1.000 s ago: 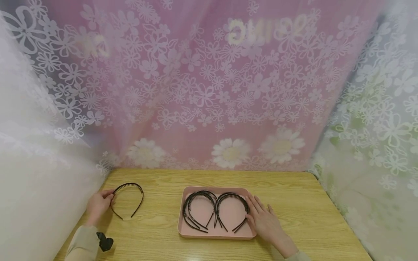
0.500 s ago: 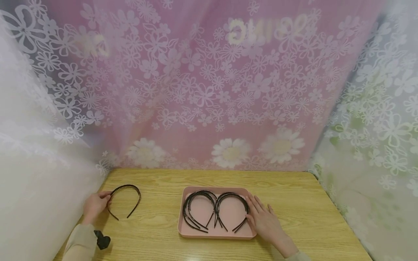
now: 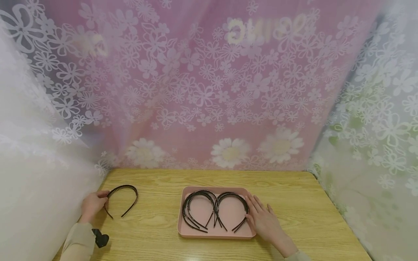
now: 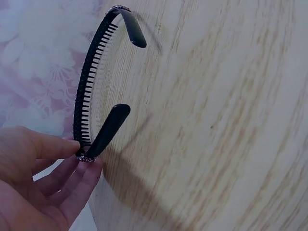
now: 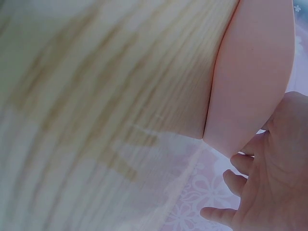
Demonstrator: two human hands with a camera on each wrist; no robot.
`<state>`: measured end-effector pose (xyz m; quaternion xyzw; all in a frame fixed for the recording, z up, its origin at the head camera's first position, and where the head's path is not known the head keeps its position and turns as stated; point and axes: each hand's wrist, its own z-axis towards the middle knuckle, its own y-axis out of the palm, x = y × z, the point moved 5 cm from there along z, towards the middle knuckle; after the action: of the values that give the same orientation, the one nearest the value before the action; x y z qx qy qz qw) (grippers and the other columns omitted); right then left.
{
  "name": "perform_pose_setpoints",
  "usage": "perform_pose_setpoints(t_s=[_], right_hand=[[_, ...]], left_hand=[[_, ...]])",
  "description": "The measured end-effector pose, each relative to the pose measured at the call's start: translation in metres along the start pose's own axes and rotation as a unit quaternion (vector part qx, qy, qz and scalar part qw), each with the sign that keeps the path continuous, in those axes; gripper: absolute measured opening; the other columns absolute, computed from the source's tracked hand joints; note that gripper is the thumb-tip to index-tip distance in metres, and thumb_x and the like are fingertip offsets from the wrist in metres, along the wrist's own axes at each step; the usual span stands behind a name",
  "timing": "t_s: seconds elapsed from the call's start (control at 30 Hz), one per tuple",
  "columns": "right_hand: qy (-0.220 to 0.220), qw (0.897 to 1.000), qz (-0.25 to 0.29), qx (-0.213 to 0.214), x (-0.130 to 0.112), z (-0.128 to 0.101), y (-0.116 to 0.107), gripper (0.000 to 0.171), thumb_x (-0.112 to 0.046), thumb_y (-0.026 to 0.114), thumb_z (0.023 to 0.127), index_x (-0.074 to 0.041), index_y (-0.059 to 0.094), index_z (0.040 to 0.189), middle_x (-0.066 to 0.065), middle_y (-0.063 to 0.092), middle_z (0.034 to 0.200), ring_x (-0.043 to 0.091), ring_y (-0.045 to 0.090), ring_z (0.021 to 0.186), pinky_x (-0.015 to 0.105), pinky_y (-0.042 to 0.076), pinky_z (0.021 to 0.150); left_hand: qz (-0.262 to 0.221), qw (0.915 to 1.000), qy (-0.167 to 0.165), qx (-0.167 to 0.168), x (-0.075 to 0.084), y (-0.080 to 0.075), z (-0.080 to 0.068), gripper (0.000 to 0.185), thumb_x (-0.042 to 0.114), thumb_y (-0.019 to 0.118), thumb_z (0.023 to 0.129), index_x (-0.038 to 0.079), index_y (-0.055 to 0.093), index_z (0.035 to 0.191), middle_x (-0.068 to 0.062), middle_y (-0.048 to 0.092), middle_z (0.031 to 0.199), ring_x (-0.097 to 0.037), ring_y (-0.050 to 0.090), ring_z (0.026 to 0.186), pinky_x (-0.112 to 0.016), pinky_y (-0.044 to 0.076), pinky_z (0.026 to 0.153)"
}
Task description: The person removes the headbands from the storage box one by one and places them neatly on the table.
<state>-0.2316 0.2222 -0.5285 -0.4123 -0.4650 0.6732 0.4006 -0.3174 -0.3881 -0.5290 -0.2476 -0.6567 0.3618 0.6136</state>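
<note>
Toothed headband: over by the left edge of the table, well apart from the pink tray; touching the wood or just above it, I can't tell.
Step in hand: looks like the handling of one headband at the left edge, with the tray steadied meanwhile; picking up or setting down, no telling.
Next move: calls, I'd judge, for a steady pinch, both tips kept level, and only then a release or a lift.
Headband's direction: crown towards the table's far edge, two free tips towards the near edge; long axis near to far, crown leaning slightly right.
Left hand: fingers narrow, pinching the band's left leg, beside a glittery patch.
Right hand: fingers straight, lying against the tray's right wall, thumb over the rim, gripping nothing that shows.
Tray's load: dark headbands in two overlapping groups, left group and right group, crowns all to the far wall!
</note>
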Motion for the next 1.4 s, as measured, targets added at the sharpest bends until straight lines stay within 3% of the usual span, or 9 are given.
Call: perform_pose_setpoints(t_s=[0.33,0.9,0.97,1.13,1.27,1.4], right_hand=[[0.000,1.000,0.002,-0.002,0.000,0.000,0.001,0.060,-0.028,0.058,0.104,-0.004,0.039,0.156,0.013,0.034,0.162,0.037,0.036,0.147,0.071,0.033,0.107],[-0.001,1.000,-0.004,0.005,0.002,0.001,0.002,0.061,-0.029,0.059,0.103,-0.004,0.040,0.156,0.013,0.035,0.162,0.037,0.037,0.146,0.072,0.032,0.108],[-0.001,1.000,-0.004,0.006,0.001,0.001,0.001,0.061,-0.029,0.059,0.103,-0.004,0.040,0.155,0.014,0.035,0.162,0.038,0.037,0.146,0.072,0.032,0.108],[-0.003,1.000,-0.008,0.006,-0.001,0.001,-0.002,0.060,-0.028,0.060,0.103,-0.003,0.042,0.154,0.014,0.036,0.161,0.038,0.038,0.145,0.071,0.032,0.108],[-0.004,1.000,-0.011,0.007,-0.001,0.001,0.000,0.060,-0.028,0.060,0.103,-0.003,0.042,0.154,0.014,0.036,0.161,0.038,0.038,0.146,0.072,0.032,0.108],[-0.003,1.000,-0.006,0.008,0.000,0.000,0.001,0.060,-0.028,0.060,0.103,-0.003,0.041,0.155,0.014,0.035,0.162,0.038,0.038,0.146,0.072,0.032,0.108]], left_hand=[[-0.008,0.9995,-0.006,0.029,0.001,-0.003,-0.004,0.034,0.008,0.058,0.095,-0.010,0.067,0.123,-0.026,0.073,0.106,-0.052,0.061,0.106,-0.050,0.051,0.080],[0.004,0.9984,-0.016,0.055,0.000,-0.002,-0.004,0.030,0.012,0.060,0.096,-0.007,0.070,0.117,-0.024,0.073,0.106,-0.050,0.063,0.102,-0.048,0.051,0.077],[0.010,0.9978,-0.011,0.065,0.004,-0.004,-0.005,0.031,0.013,0.059,0.098,-0.008,0.070,0.117,-0.025,0.072,0.108,-0.049,0.064,0.099,-0.046,0.052,0.073],[0.023,0.9955,0.006,0.092,0.020,-0.007,-0.009,0.033,0.013,0.054,0.099,-0.009,0.069,0.118,-0.029,0.070,0.112,-0.035,0.067,0.074,-0.035,0.046,0.053],[0.022,0.9936,0.027,0.108,0.034,-0.007,-0.010,0.032,0.013,0.055,0.099,-0.007,0.070,0.119,-0.029,0.070,0.111,-0.036,0.069,0.076,-0.034,0.046,0.053],[0.014,0.9946,0.045,0.093,0.051,-0.006,-0.011,0.032,0.016,0.056,0.102,-0.004,0.069,0.123,-0.030,0.069,0.116,-0.043,0.069,0.089,-0.034,0.048,0.055]])
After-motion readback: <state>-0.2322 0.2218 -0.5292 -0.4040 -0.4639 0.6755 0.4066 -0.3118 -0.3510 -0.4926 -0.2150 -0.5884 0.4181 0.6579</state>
